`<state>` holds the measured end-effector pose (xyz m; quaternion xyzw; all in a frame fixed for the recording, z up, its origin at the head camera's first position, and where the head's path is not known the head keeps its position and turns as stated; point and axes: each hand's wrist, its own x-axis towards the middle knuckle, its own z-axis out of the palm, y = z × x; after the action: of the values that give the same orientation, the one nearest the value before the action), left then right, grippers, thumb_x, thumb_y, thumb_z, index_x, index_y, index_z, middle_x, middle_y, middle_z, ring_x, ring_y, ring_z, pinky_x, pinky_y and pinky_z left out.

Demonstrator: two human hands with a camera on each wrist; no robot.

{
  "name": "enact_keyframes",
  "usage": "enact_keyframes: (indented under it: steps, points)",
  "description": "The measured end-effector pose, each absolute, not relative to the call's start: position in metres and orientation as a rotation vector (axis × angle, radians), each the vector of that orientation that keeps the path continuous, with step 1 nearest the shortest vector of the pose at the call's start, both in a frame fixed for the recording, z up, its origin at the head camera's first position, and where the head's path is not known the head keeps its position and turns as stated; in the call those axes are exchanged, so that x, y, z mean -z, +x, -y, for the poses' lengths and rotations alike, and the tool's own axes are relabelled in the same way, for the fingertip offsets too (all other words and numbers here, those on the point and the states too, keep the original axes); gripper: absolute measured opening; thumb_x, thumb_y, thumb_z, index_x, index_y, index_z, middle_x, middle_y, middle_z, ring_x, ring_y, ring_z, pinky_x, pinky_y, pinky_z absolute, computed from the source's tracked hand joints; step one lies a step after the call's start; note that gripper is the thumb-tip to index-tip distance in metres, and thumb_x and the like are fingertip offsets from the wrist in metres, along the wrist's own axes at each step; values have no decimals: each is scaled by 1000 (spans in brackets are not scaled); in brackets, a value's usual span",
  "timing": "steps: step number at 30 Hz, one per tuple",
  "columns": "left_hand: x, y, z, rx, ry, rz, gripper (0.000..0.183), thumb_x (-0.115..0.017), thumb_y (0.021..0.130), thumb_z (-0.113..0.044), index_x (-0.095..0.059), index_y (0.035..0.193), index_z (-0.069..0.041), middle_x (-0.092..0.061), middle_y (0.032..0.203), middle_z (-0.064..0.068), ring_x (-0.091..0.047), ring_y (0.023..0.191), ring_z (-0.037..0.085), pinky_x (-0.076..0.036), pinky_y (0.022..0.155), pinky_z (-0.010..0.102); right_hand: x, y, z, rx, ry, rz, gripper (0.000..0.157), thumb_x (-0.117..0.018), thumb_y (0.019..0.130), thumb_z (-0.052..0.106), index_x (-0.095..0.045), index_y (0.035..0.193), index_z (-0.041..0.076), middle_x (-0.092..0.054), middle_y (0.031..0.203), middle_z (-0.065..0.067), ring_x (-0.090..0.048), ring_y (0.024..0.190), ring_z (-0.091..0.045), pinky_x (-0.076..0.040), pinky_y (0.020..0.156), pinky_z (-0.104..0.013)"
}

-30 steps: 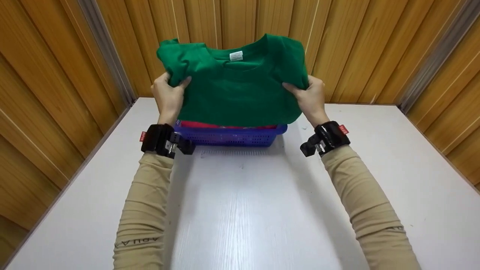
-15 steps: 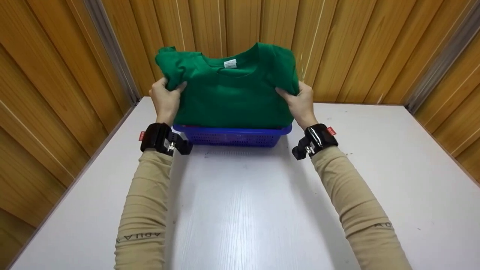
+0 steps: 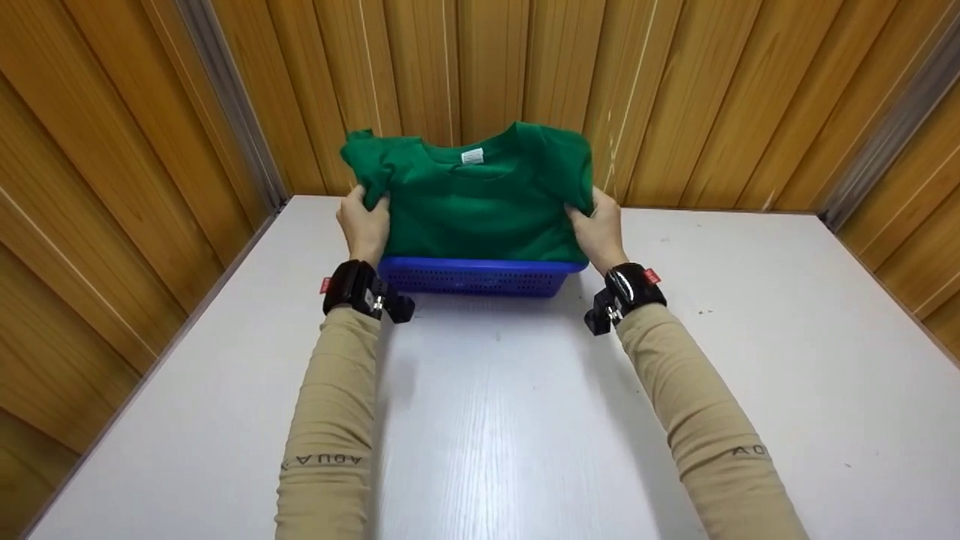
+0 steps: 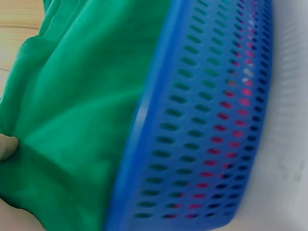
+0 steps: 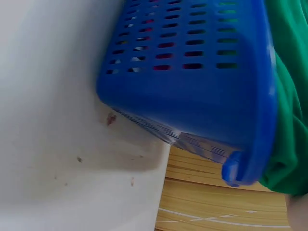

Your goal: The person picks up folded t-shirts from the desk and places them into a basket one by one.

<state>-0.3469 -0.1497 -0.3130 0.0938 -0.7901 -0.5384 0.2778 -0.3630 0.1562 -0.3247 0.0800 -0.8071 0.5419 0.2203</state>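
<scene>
A green T-shirt (image 3: pixel 480 206) with a white neck label is held up between both hands, its lower part behind the front rim of a blue plastic basket (image 3: pixel 480 279). My left hand (image 3: pixel 365 223) pinches the shirt's left side, thumb in front. On the opposite side my right hand (image 3: pixel 600 231) grips it the same way. In the left wrist view the green cloth (image 4: pixel 86 106) lies against the inner side of the basket's rim, and red shows through the lower holes. The right wrist view has the basket's corner (image 5: pixel 187 96) with green cloth hanging at its rim.
The basket stands on a white table (image 3: pixel 465 420) near its far edge. Behind it rises a wood-patterned panel wall (image 3: pixel 487 67), with similar panels at left and right. Small specks (image 5: pixel 79 159) dot the tabletop by the basket.
Both hands have lowered the green T-shirt into the basket's opening. The red cloth seen earlier over the rim is now hidden behind the shirt.
</scene>
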Motion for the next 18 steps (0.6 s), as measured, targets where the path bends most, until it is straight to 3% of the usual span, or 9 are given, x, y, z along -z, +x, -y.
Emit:
enact_keyframes:
  steps: [6, 10, 15, 18]
  points:
    - [320, -351, 144, 1510, 318, 2133, 12, -54, 94, -13, -58, 97, -3, -63, 105, 14, -53, 97, 19, -44, 89, 33, 333, -364, -155, -1395, 223, 2269, 21, -55, 90, 0, -60, 109, -7, -63, 117, -22, -57, 113, -27, -43, 102, -40]
    - [311, -353, 145, 1551, 318, 2156, 17, -49, 94, -8, -58, 107, -3, -61, 114, 13, -50, 101, 17, -42, 91, 30, 332, -364, -154, -1388, 226, 2334, 30, -53, 92, 2, -56, 122, -3, -59, 126, -21, -53, 121, -28, -39, 107, -41]
    - [304, -357, 145, 1546, 288, 2233, 22, -48, 97, -12, -56, 116, -5, -59, 124, 13, -50, 113, 19, -40, 101, 34, 331, -364, -159, -1431, 231, 2488, 52, -52, 96, 9, -33, 144, 4, -43, 145, -19, -37, 137, -30, -27, 116, -41]
    - [306, -358, 144, 1478, 284, 2365, 38, -47, 99, -21, -47, 137, -12, -48, 143, 10, -36, 135, 23, -30, 113, 41, 334, -364, -165, -1454, 225, 2602, 65, -52, 98, 17, -17, 151, 6, -29, 154, -18, -26, 143, -31, -20, 119, -42]
